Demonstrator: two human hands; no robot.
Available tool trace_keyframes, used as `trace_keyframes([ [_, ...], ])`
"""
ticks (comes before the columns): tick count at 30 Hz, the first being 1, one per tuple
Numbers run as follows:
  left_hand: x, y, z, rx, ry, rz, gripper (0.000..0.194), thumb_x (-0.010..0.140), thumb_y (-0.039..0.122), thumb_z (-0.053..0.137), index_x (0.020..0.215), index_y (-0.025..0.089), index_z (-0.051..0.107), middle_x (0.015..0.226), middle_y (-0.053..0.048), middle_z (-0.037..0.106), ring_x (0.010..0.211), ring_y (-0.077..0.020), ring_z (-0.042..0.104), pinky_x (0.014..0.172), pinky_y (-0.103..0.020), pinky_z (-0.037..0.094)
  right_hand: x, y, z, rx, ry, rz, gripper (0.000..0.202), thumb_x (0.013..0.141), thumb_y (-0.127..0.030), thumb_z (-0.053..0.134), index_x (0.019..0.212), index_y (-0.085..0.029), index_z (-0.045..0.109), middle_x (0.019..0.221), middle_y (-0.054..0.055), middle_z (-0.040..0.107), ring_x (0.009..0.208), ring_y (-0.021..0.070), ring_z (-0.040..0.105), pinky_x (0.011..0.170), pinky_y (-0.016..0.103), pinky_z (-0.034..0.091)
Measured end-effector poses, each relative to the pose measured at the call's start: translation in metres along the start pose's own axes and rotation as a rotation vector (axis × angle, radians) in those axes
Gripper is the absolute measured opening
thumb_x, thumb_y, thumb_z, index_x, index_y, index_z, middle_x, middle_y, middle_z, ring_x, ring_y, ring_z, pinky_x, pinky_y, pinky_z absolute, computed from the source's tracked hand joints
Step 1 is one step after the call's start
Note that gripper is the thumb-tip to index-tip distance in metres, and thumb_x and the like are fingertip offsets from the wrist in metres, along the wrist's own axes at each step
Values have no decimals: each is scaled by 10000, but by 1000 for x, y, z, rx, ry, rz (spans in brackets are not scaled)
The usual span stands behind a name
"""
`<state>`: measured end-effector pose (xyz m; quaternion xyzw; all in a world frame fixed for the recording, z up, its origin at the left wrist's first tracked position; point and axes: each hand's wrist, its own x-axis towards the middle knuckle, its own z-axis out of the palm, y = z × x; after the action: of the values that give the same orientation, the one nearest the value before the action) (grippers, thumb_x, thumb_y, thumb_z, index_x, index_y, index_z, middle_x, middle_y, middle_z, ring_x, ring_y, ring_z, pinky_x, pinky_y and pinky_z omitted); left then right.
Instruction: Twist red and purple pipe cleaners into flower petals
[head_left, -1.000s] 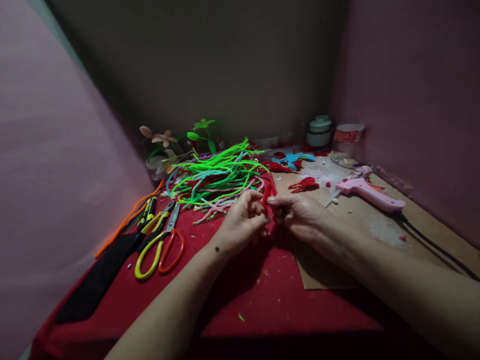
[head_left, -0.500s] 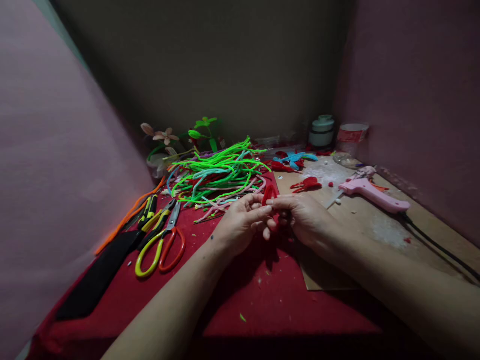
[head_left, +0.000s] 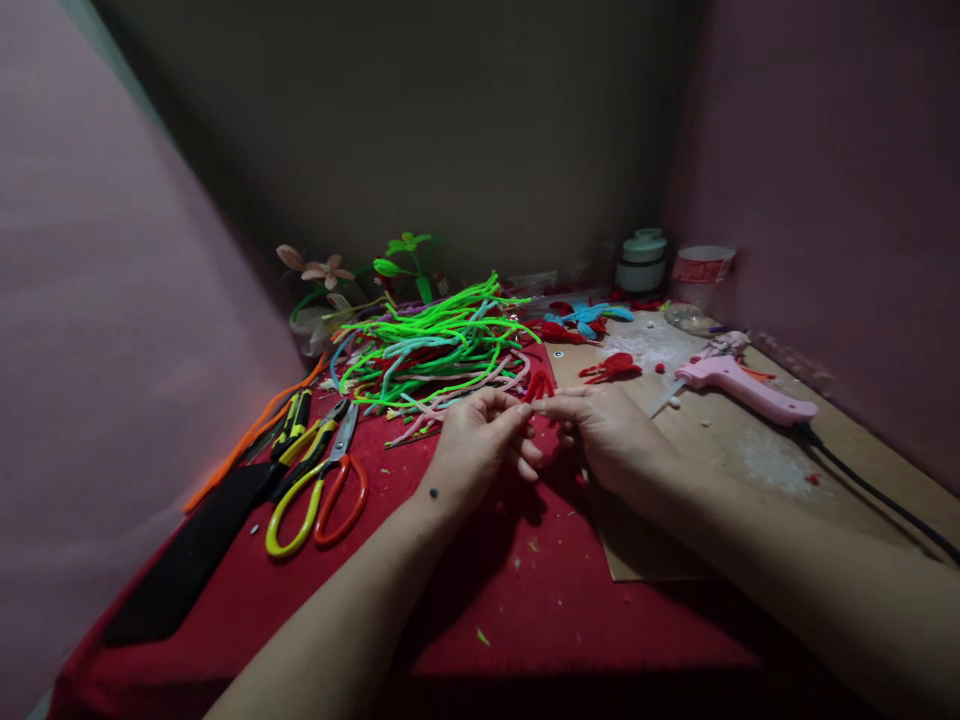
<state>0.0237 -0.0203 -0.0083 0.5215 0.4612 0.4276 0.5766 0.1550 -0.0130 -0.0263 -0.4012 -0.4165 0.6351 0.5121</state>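
A bent red pipe cleaner (head_left: 538, 385) shows above my fingertips near the middle of the head view. My left hand (head_left: 478, 438) pinches it from the left, thumb and forefinger together. From the other side my right hand (head_left: 616, 428) pinches it as well, its fingertips meeting those of the left. The lower end of the piece is hidden by my fingers. Just behind my hands lies a heap of loose pipe cleaners (head_left: 442, 345), mostly green. A finished-looking red pipe cleaner shape (head_left: 616, 368) rests on the board beyond my right hand.
Scissors (head_left: 341, 485) with yellow and red handles lie left, beside pliers (head_left: 315, 440) and a black strip (head_left: 191, 565). A pink glue gun (head_left: 750, 390) with a cord sits on the board (head_left: 712, 440). Behind stand a jar (head_left: 642, 262), a cup (head_left: 701, 272) and pipe cleaner flowers (head_left: 405, 260).
The red loop, upright and open half a second ago, now appears lower and more folded at my fingertips. My left hand's fingers have shifted slightly; the tools lie where they were.
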Motion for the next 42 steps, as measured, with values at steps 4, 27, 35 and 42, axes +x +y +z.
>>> trace_keyframes([
  [4,1,-1,0,64,44,-23,161,764,235,556,685,117,480,508,-19,589,370,-131,564,363,-220,459,-2,-3,4,24,35,45,121,614,-193,652,549,-131,571,402,-35,507,312,52,384,338,198,244],
  [27,3,-7,-2,212,85,142,57,743,184,536,724,154,490,519,35,587,460,-131,606,451,-252,525,-2,-2,4,-90,51,-139,200,680,-307,645,691,-145,527,517,-11,576,424,115,555,454,246,462],
  [35,-2,-2,7,213,97,124,83,735,177,552,697,149,484,489,22,590,447,-133,604,451,-242,520,-6,-5,5,-460,225,-380,151,739,-281,581,664,-165,520,505,-25,550,444,98,510,468,229,400],
  [42,-2,-6,6,239,139,158,52,728,157,549,721,149,498,491,33,574,450,-132,603,451,-245,519,-3,0,3,-442,175,-325,178,704,-292,610,608,-168,527,503,-19,530,445,96,471,441,227,350],
])
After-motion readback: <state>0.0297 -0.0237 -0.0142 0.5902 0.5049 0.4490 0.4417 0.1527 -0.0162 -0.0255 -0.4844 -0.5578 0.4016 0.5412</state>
